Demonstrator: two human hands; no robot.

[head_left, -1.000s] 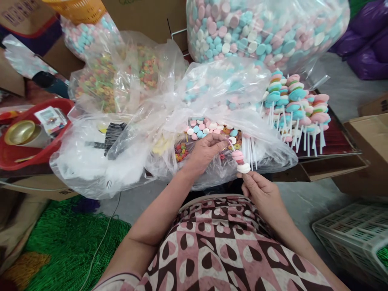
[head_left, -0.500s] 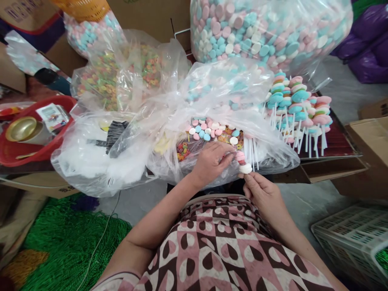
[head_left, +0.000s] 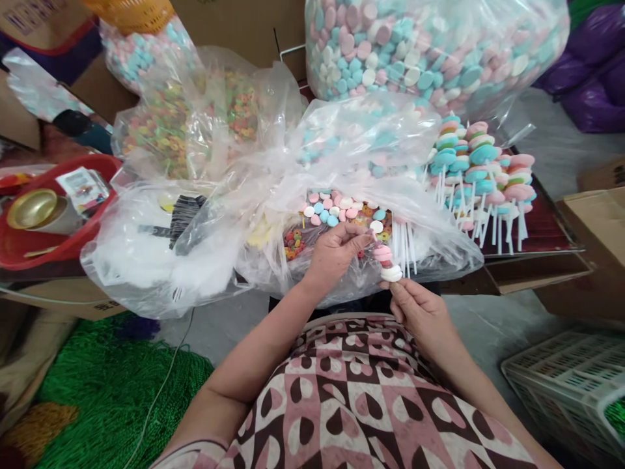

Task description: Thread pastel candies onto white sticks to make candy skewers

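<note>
Head view shows the right hand [head_left: 420,309] pinching the bottom of a candy skewer [head_left: 385,259], thumb and fingers closed on its stick just below the white disc at the low end. The skewer tilts up and to the left, over the near edge of an open plastic bag [head_left: 430,225] of loose pastel candies [head_left: 332,207]. The left hand [head_left: 336,251] has its fingertips bunched together at the skewer's upper end, touching the pink pieces there.

Against half a second ago, the left hand's knuckles sit a little higher and its fingers are curled in tighter at the skewer tip; the right hand and the stick have barely moved, and the bags lie as they did.

Finished skewers [head_left: 481,172] stand bunched to the right, well apart from both hands. A red basin [head_left: 73,244] sits far left. Writing on the cardboard box [head_left: 34,19] at top left is too blurred to read.
</note>
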